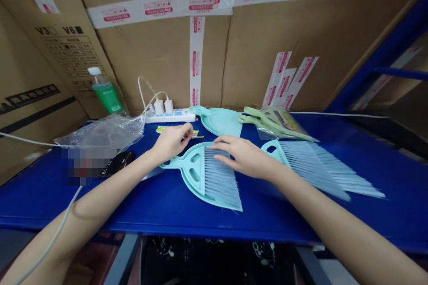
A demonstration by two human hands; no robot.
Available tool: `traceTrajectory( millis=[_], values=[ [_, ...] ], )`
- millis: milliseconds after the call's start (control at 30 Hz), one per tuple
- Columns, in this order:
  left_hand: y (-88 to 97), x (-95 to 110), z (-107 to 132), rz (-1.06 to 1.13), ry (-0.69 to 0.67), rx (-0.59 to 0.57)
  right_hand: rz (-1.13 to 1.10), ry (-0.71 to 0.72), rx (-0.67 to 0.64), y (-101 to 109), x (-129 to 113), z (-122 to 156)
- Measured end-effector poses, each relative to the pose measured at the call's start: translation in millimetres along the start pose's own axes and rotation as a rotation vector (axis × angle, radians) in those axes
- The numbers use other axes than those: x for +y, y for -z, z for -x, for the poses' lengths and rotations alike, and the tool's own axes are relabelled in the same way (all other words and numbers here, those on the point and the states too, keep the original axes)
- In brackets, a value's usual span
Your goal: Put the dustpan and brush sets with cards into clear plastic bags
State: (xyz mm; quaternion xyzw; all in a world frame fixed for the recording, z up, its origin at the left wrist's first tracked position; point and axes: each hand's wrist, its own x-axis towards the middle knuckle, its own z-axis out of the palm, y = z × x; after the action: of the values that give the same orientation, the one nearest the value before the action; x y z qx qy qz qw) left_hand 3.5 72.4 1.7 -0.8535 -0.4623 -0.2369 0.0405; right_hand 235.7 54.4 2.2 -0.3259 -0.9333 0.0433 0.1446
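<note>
A light-blue hand brush point(220, 173) lies on a matching dustpan point(197, 193) at the middle of the table, its bristles pointing right. Above the pair's handle end is my left hand point(174, 140), its fingers curled together; what they pinch, if anything, is hidden. My right hand point(242, 156) is over the upper edge of the bristles, thumb and fingers apart, holding nothing. A yellow-green paper strip point(162, 129) shows partly behind the left hand. To the right lie more light-blue brushes point(310, 167), partly covered by my right forearm.
Behind them are another light-blue dustpan point(224, 121) and a green set in clear packaging point(276, 121). A power strip point(172, 116) with plugged-in chargers stands against the cardboard. On the left are a plastic bag point(103, 131), a green bottle point(107, 95) and a dark box point(117, 164).
</note>
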Motion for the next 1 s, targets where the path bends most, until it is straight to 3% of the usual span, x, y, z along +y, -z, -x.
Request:
traceTrajectory(
  millis=[133, 267, 467, 1000],
  values=[
    [5.4, 12.5, 6.8, 0.051, -0.213, 0.028, -0.033, -0.105, 0.140, 1.0, 4.6, -1.3],
    [11.1, 29.5, 14.4, 0.175, -0.440, -0.143, -0.184, -0.190, 0.138, -1.4, 10.2, -4.7],
    [13.6, 45.5, 23.0, 0.311, -0.512, -0.315, -0.175, -0.163, 0.092, -7.7, 14.8, -7.1],
    [15.4, 53.5, 24.5, 0.348, -0.578, -0.359, 0.023, -0.143, 0.033, -6.5, 14.9, -3.8]
  ],
)
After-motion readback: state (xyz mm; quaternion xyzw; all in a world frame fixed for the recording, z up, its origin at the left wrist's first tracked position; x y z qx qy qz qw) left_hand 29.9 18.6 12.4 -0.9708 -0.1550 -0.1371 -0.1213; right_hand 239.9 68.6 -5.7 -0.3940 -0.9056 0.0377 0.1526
